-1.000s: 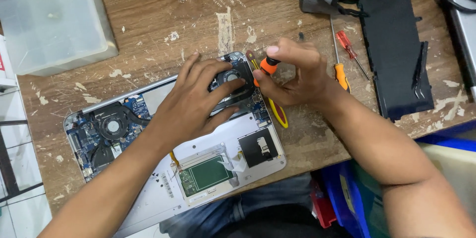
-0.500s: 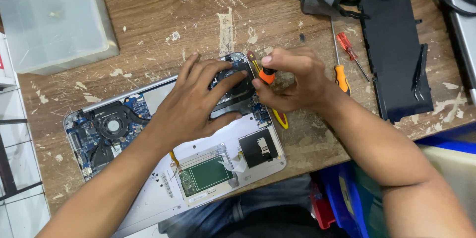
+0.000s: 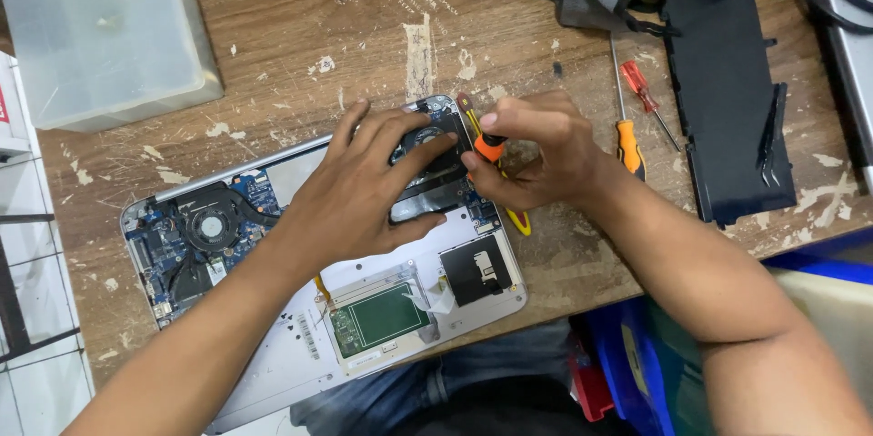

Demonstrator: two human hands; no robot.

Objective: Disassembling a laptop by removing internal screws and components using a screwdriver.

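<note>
The light is bright and even, approx. from above, w/ no strong colour cast. Shadows are soft and short: a faint one lies under the left hand [image 3: 364,190] and the right hand [image 3: 536,159] on the opened laptop [image 3: 300,345]. The pale laptop shell reflects light and looks a bit washed out, and the translucent plastic box [image 3: 100,27] shows a mild glare. The wooden bench [image 3: 318,36] is sharp, grain is clear. Forearms near the bottom edge are slightly soft and stretched by wide-angle distortion. No motion blur on the fingers [image 3: 427,150].

Bare wood free above laptop [image 3: 300,345]; plastic box [image 3: 100,27] blocks left, 2 screwdrivers [image 3: 632,118], battery [image 3: 727,90] crowd right
</note>
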